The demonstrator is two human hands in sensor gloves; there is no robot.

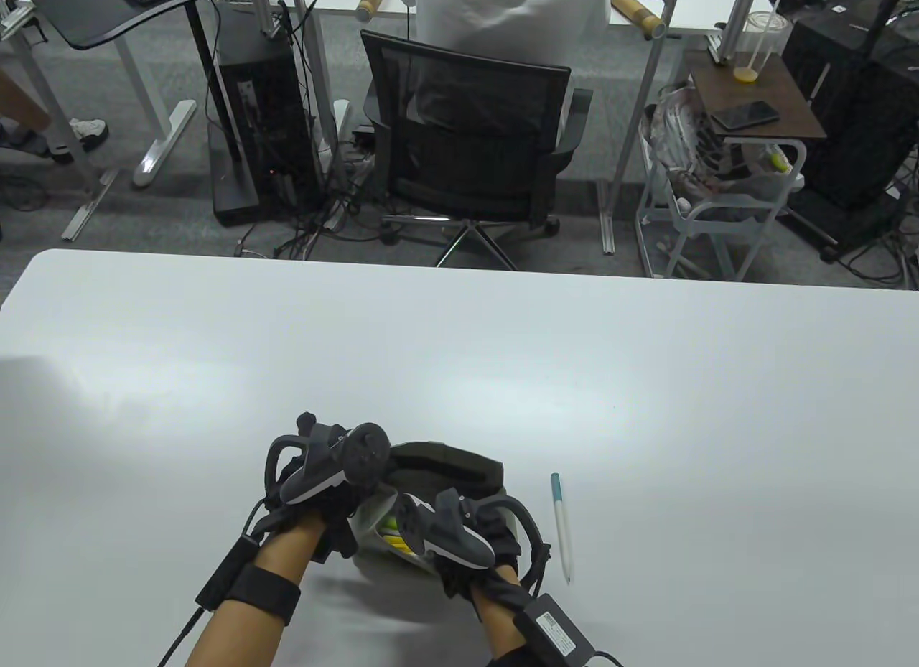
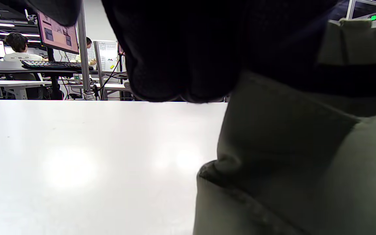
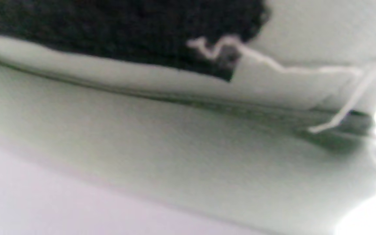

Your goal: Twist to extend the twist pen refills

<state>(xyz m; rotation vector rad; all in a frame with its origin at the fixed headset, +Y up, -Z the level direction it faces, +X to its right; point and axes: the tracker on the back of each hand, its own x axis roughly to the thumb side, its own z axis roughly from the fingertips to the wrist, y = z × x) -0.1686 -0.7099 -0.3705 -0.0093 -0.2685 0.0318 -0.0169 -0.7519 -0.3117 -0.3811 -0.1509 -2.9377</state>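
Closest to the near edge of the white counter (image 1: 215, 351), both bare forearms come up with black straps and a cabled black box on the right wrist. The right hand (image 1: 467, 545), in a black sensor glove with a grey tracker on its back, sits on the near right side of a dark olive-green fabric pouch (image 1: 459, 466); its fingers are hidden under the tracker, so I cannot tell how far they are curled or what they hold. The right wrist view is badly blurred, showing only pale olive cloth, a loose white thread and dark glove above.

Just left of it and a little farther out, the left hand (image 1: 323, 480), gloved the same way, is at the pouch's left end. In the left wrist view the dark gloved fingers (image 2: 181, 55) hang right against the olive cloth, but whether they pinch it I cannot tell. Between the two hands the pouch mouth seems to gape, with something yellow and green (image 1: 393, 534) showing inside, perhaps more pens.

To the right of the pouch, apart from both hands, a slim white twist pen with a teal cap end (image 1: 563, 527) lies flat on the counter, teal end away from the person, tip toward them.

Beyond the counter stands a black mesh office chair (image 1: 467, 143) on grey carpet
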